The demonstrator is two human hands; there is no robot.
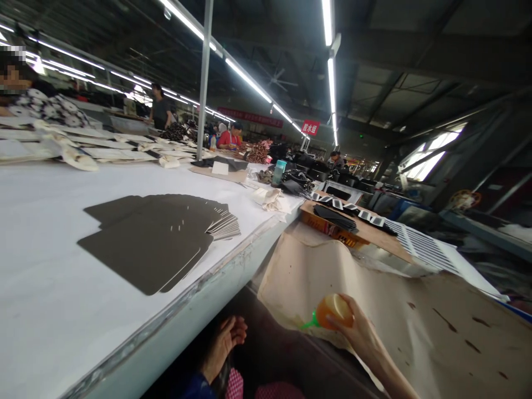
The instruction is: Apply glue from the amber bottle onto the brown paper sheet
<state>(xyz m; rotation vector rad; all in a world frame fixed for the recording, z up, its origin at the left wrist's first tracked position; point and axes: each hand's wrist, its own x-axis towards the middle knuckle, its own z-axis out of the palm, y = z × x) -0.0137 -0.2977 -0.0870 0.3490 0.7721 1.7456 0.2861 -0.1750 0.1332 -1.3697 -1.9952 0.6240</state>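
My right hand (351, 321) is wrapped round an orange bottle (331, 311) with a green nozzle, tilted so that the nozzle points left over a stained beige sheet (307, 271). Below the table's edge, my left hand (226, 339) hangs with its fingers apart and slightly curled, holding nothing. On the white table (37, 233) to the left lies a fanned stack of dark grey panels (153, 238) with pale edges.
Light cut pieces (124, 147) cover the table's far side near a metal pole (205, 83). A teal bottle (279, 172) stands beside dark items. Further right are an orange crate (320, 221) and a slatted white rack (428, 249). Several people work farther off.
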